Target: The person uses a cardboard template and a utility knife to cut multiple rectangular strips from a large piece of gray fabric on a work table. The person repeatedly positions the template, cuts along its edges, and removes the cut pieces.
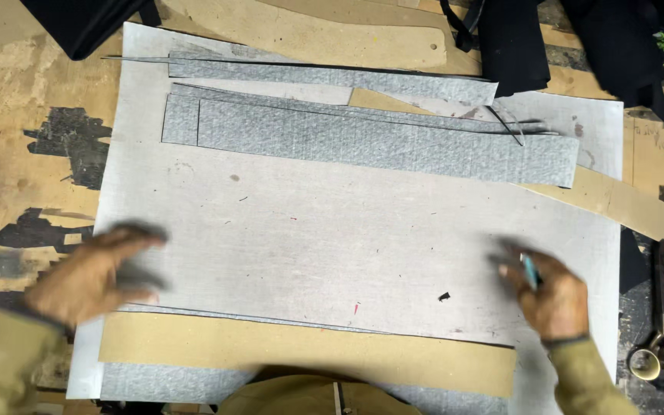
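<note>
A large pale grey sheet [332, 246] lies flat on the worktable. My left hand [94, 277] is blurred, fingers spread, resting on the sheet's left edge. Near the sheet's right side, my right hand [551, 296] holds a small light-blue pen or marker [530, 270] between its fingers. A long tan cardboard strip [301, 350] lies across the sheet's near edge, between my two hands. Grey textured strips [378, 142] are stacked along the far part of the sheet.
Large metal scissors [661, 323] lie at the right edge of the table. Tan board templates [324, 34] and black fabric [516, 42] sit at the back. The wooden tabletop [17, 154] is worn, with dark patches.
</note>
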Demonstrator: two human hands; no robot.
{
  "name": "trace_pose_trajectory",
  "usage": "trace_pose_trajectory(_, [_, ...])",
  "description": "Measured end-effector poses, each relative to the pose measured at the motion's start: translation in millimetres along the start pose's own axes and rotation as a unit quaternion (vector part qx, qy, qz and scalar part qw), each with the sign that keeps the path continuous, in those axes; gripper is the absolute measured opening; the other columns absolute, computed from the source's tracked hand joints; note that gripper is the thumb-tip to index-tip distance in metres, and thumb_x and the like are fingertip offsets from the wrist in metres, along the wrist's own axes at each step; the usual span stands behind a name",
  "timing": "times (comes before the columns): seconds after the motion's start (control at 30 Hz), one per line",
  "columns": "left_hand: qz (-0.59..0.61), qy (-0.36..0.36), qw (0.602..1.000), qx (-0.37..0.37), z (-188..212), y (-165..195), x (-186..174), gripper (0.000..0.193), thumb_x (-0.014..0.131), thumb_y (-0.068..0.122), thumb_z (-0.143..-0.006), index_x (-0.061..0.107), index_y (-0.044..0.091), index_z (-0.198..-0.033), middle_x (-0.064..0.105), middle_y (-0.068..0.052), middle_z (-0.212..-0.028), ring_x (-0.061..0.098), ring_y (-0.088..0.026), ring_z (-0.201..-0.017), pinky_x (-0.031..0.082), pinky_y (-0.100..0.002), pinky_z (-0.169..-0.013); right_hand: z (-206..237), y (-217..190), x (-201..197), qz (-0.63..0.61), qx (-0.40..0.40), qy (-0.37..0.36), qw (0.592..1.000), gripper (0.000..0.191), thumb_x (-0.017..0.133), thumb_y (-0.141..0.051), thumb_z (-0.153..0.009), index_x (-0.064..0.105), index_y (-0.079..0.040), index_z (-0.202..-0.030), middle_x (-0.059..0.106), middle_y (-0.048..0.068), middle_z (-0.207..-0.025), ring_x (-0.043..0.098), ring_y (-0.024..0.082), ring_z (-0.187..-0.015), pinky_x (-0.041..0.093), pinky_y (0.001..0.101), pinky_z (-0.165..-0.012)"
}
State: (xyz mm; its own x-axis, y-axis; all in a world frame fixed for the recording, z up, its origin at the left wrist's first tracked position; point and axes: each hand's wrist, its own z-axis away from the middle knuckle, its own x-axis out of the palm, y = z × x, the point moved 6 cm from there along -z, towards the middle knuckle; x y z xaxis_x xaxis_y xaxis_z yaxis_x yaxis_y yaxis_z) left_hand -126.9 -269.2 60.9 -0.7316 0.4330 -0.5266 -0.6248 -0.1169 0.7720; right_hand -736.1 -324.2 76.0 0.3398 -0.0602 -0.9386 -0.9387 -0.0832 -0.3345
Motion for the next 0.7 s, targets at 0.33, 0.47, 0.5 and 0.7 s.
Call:
trace_pose_trajectory(0.33, [-0.343, -0.058, 0.9, -0.262, 88.8, -44.6, 75.9, 0.101, 0.097, 0.048, -0.057, 0.049, 0.03, -0.144, 0.048, 0.0, -0.15, 0.038, -0.02, -0.146, 0.03, -0.045, -0.128, 155.1, 17.1, 25.3, 0.056, 0.059, -0.068, 0.994, 0.049, 0.084, -0.038, -0.068, 0.077, -0.012, -0.109, 0.074, 0.009, -0.119, 0.071, 0.026, -0.111, 0.061, 0.0364, -0.089])
trace_pose_trajectory(0.47, [-0.371, -0.09, 0.883, -0.272, 82.1, -34.4, 75.8, 0.107, 0.101, 0.048, -0.054, 0.049, 0.032, -0.146, 0.047, -0.001, -0.15, 0.035, -0.019, -0.148, 0.027, -0.046, -0.129, 146.2, 21.3, 24.8, -0.033, 0.052, -0.106, 0.992, 0.058, 0.085, -0.037, -0.068, 0.071, -0.004, -0.114, 0.074, 0.013, -0.111, 0.072, 0.028, -0.099, 0.061, 0.0384, -0.083])
trace_pose_trajectory(0.5, [-0.367, -0.055, 0.896, -0.243, 79.3, -27.6, 74.1, 0.115, 0.102, 0.048, -0.048, 0.047, 0.026, -0.146, 0.045, -0.006, -0.151, 0.035, -0.024, -0.146, 0.028, -0.047, -0.125, 145.6, 23.4, 24.8, -0.016, 0.068, -0.113, 0.991, 0.059, 0.087, -0.036, -0.066, 0.071, -0.003, -0.113, 0.072, 0.015, -0.111, 0.072, 0.03, -0.098, 0.061, 0.0391, -0.082])
trace_pose_trajectory(0.7, [-0.381, -0.052, 0.882, -0.272, 79.3, -23.3, 75.4, 0.123, 0.104, 0.047, -0.045, 0.045, 0.022, -0.15, 0.049, -0.008, -0.15, 0.038, -0.025, -0.147, 0.034, -0.046, -0.125, 154.4, 39.5, 27.4, 0.022, 0.152, -0.14, 0.978, 0.056, 0.091, -0.033, -0.068, 0.07, -0.002, -0.11, 0.073, 0.017, -0.102, 0.073, 0.032, -0.089, 0.059, 0.0411, -0.078])
